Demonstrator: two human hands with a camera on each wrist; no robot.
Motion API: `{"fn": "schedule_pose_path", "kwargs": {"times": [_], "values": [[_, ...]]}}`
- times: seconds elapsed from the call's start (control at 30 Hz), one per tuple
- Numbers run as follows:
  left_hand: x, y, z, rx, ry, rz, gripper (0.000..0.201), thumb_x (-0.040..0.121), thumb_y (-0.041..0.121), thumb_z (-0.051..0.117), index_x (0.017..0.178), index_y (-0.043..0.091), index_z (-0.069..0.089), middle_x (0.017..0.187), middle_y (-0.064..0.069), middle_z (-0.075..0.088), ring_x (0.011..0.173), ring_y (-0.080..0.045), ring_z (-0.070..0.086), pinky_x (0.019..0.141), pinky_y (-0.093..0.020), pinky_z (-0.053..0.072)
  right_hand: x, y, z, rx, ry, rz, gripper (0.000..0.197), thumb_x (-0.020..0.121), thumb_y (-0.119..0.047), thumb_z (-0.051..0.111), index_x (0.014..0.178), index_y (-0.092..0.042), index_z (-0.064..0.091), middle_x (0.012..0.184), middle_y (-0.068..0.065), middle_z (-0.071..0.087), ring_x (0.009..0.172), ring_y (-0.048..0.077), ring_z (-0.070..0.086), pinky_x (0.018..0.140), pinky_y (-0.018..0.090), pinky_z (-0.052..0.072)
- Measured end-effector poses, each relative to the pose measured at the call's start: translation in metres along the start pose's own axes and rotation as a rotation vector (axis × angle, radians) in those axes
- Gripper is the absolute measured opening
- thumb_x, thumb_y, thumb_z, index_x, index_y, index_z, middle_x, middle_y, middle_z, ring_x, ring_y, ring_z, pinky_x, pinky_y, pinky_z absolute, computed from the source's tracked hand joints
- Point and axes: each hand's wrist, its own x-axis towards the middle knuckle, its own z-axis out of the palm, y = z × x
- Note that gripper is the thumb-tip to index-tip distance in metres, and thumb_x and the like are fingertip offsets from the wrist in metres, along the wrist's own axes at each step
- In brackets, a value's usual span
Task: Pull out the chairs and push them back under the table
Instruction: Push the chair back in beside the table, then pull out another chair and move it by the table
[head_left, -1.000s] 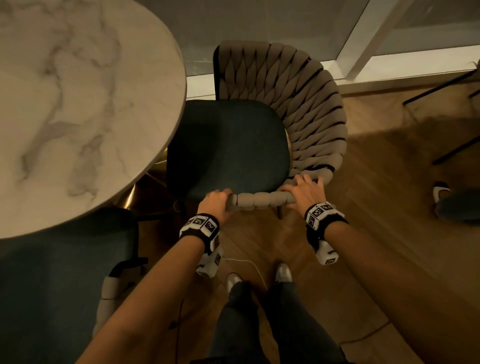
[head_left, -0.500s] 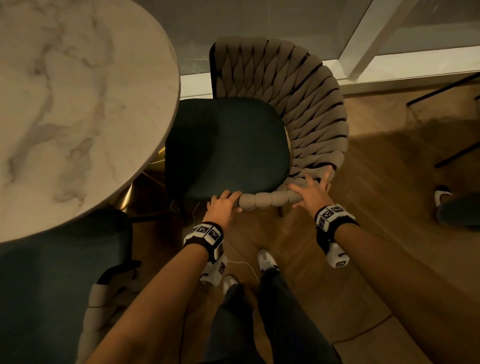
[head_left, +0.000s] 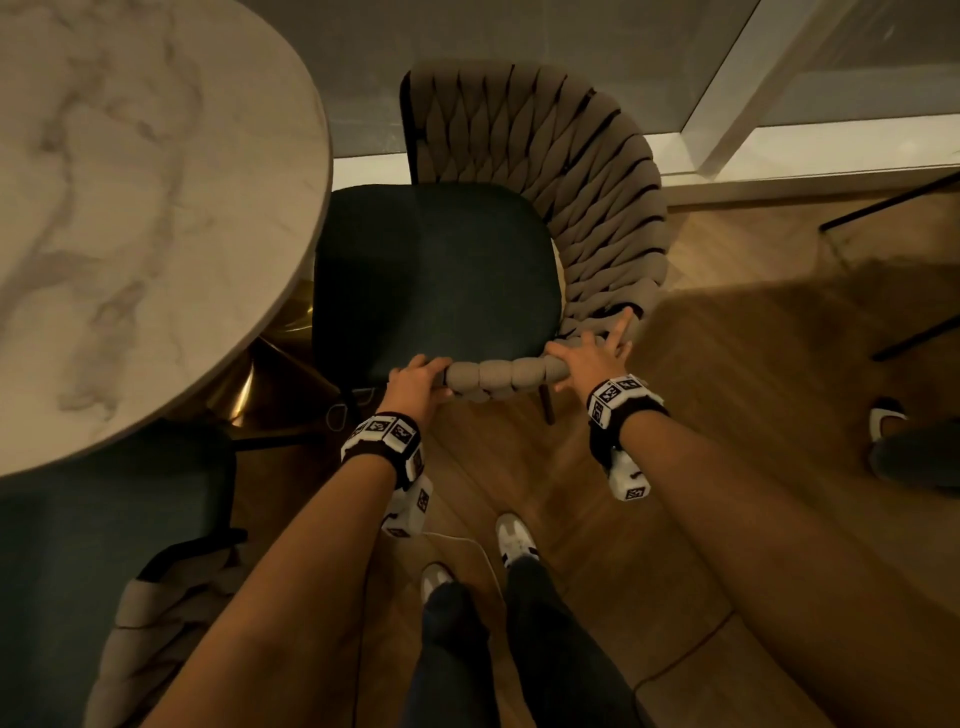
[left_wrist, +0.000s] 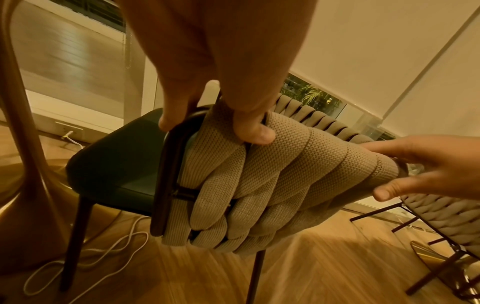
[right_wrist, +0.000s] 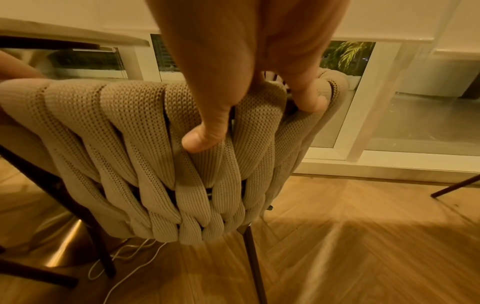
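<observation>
A chair with a dark green seat (head_left: 436, 270) and a woven beige backrest (head_left: 597, 208) stands beside the round marble table (head_left: 130, 208), its seat edge right at the tabletop's rim. My left hand (head_left: 415, 382) grips the near end of the backrest rim, fingers curled over the dark frame (left_wrist: 166, 164) and thumb on the weave. My right hand (head_left: 592, 358) holds the rim further right. In the right wrist view its thumb (right_wrist: 205, 139) presses the outer weave while the fingers hook over the top. The left wrist view shows that right hand (left_wrist: 415, 164) clasping the rim.
A second green chair (head_left: 104, 545) is tucked under the table at lower left. The table's gold pedestal base (head_left: 260, 374) is near the chair legs. A white cable (head_left: 467, 543) lies on the wooden floor by my feet (head_left: 514, 535). Black metal legs (head_left: 893, 208) and someone's shoe (head_left: 888, 421) are at right.
Half a second ago both hands had loosened, with fingers spread over the rim. They now clasp it again. My feet have stepped, and the floor is blurred in the wrist views.
</observation>
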Motion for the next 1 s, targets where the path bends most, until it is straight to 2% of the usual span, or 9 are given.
{"fn": "schedule_pose_path", "kwargs": {"times": [0.23,0.37,0.47,0.53,0.63,0.7,0.77,0.9,1.0], "values": [[-0.011,0.009,0.007,0.062,-0.002,0.016,0.041,0.090,0.020,0.057,0.130,0.023,0.046,0.121,-0.015,0.049,0.107,-0.039,0.051,0.103,-0.053,0.037,-0.006,0.013,0.008,-0.050,0.024,-0.026,0.053,0.088,-0.034,0.060,0.135,-0.039,0.036,0.150,0.021,0.026,0.133,0.060,-0.025,0.110,0.073,-0.001],[-0.026,0.009,0.011,-0.030,-0.011,0.010,0.047,0.089,0.025,0.057,0.134,0.029,0.042,0.123,-0.014,0.050,0.111,-0.039,0.051,0.102,-0.055,0.040,-0.014,0.015,0.008,-0.097,0.017,-0.026,0.056,0.089,-0.037,0.060,0.137,-0.039,0.033,0.151,0.018,0.026,0.135,0.058,-0.020,0.111,0.071,0.004],[-0.051,-0.001,0.006,-0.098,0.023,-0.047,0.060,0.088,0.030,0.060,0.140,0.034,0.029,0.139,-0.012,0.041,0.126,-0.038,0.040,0.107,-0.056,0.037,-0.030,0.004,0.006,-0.157,0.074,-0.068,0.063,0.088,-0.035,0.061,0.141,-0.037,0.027,0.154,0.016,0.023,0.141,0.054,-0.004,0.114,0.068,0.012],[-0.080,-0.015,0.002,-0.130,0.118,-0.123,0.068,0.087,0.030,0.061,0.143,0.030,0.023,0.149,-0.010,0.033,0.136,-0.035,0.029,0.113,-0.056,0.032,-0.043,-0.016,0.008,-0.173,0.162,-0.179,0.073,0.084,-0.029,0.067,0.143,-0.033,0.025,0.156,0.016,0.020,0.143,0.047,0.010,0.115,0.064,0.014],[-0.138,-0.053,-0.004,-0.110,0.316,-0.275,0.070,0.087,0.029,0.061,0.145,0.022,0.022,0.154,-0.008,0.029,0.143,-0.029,0.023,0.118,-0.050,0.025,-0.062,-0.067,0.016,-0.177,0.230,-0.429,0.074,0.082,-0.027,0.068,0.143,-0.028,0.027,0.158,0.013,0.018,0.146,0.036,0.014,0.116,0.059,0.017],[-0.183,-0.091,-0.006,-0.054,0.437,-0.391,0.069,0.088,0.029,0.060,0.145,0.021,0.023,0.154,-0.007,0.029,0.144,-0.026,0.022,0.119,-0.050,0.023,-0.074,-0.112,0.024,-0.164,0.200,-0.603,0.069,0.083,-0.025,0.066,0.142,-0.027,0.029,0.159,0.011,0.018,0.147,0.033,0.014,0.117,0.055,0.022],[-0.233,-0.129,-0.007,-0.004,0.499,-0.519,0.070,0.087,0.032,0.059,0.145,0.019,0.022,0.155,-0.007,0.027,0.145,-0.026,0.019,0.118,-0.054,0.021,-0.088,-0.163,0.033,-0.156,0.157,-0.783,0.066,0.085,-0.021,0.064,0.142,-0.029,0.031,0.159,0.010,0.018,0.146,0.031,0.016,0.115,0.054,0.027],[-0.338,-0.198,0.002,0.054,0.509,-0.815,0.081,0.084,0.047,0.060,0.147,0.020,0.016,0.158,-0.004,0.020,0.147,-0.025,0.013,0.115,-0.063,0.013,-0.129,-0.269,0.060,-0.250,0.119,-1.071,0.065,0.089,-0.019,0.060,0.144,-0.036,0.027,0.160,0.005,0.014,0.147,0.028,0.014,0.114,0.052,0.027],[-0.408,-0.234,0.021,0.048,0.432,-0.976,0.082,0.083,0.053,0.057,0.147,0.026,0.014,0.158,0.001,0.018,0.147,-0.022,0.010,0.108,-0.075,0.010,-0.164,-0.339,0.085,-0.341,0.068,-1.190,0.064,0.092,-0.021,0.056,0.145,-0.037,0.023,0.161,0.003,0.010,0.147,0.032,0.012,0.112,0.056,0.026]]}}
